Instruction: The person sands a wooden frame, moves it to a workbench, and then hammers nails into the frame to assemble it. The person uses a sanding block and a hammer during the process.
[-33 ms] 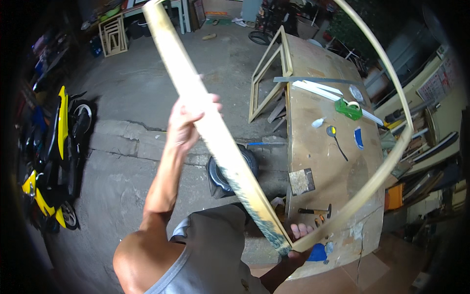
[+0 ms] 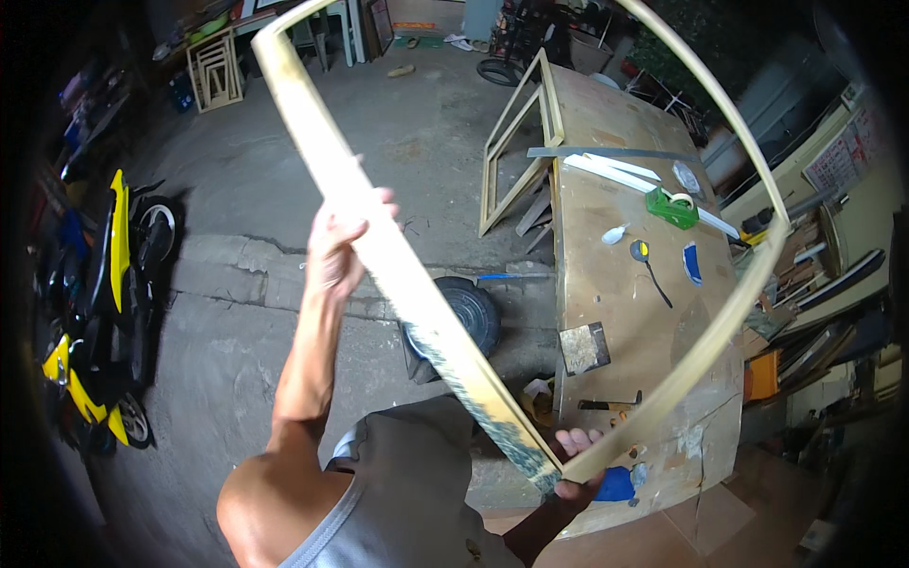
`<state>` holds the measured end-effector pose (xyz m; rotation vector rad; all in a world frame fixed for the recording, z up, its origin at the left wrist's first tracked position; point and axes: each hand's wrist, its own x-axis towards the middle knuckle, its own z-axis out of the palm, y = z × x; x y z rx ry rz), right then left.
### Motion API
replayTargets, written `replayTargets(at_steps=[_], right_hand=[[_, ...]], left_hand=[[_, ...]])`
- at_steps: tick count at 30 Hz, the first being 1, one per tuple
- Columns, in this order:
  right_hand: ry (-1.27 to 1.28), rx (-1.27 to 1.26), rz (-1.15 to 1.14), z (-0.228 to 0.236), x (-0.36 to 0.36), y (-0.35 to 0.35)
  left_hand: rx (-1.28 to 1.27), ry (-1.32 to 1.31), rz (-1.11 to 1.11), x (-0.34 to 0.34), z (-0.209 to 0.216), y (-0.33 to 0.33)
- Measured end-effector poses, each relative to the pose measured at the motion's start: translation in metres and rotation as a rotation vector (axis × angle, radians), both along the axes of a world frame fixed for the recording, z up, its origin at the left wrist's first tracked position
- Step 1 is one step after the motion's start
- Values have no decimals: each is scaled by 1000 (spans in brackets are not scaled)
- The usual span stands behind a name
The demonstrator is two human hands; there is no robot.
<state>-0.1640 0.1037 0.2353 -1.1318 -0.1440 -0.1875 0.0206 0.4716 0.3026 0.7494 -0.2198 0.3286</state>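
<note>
I hold a large pale wooden frame [image 2: 402,270] up in front of me, tilted, its far edge reaching the top of the picture. My left hand [image 2: 339,244] is closed round the wide near-left bar, about midway along it. Dark bluish streaks mark that bar's lower end. My right hand [image 2: 576,454] grips the frame's lower corner, with fingers on the inner side and the thumb beneath. Past the right hand lies the worktable [image 2: 615,275], with a hammer [image 2: 611,404] and a blue piece [image 2: 617,485] nearest to that hand.
On the worktable are a green tape dispenser [image 2: 672,208], white strips [image 2: 611,168], a small white bottle [image 2: 614,234], a yellow-black round tool [image 2: 640,250] and a flat block [image 2: 584,348]. Another wooden frame [image 2: 492,180] leans against its far side. A tyre [image 2: 473,312] and yellow-black motorcycles [image 2: 118,237] stand left.
The frame's far end has swung left and a little down, bringing more of its top bar into view. My left hand has shifted slightly left with it; my right hand has barely moved.
</note>
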Motion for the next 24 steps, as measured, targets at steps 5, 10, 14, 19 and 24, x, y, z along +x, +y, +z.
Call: replayTargets(at_steps=[5,10,14,19,24], right_hand=[[168,74,403,38,37,74],[392,136,584,46,76,183],[494,165,736,22,108,282],[830,235,785,-11,137,426],[804,71,886,-34,152,535]], left_hand=[[-212,92,178,-70,-80,106],[-459,367,414,-150,-194,203],[-602,550,602,-212,-252,266],[-658,660,649,-283,-294,356],[-648,784,787,-321,-285,415]])
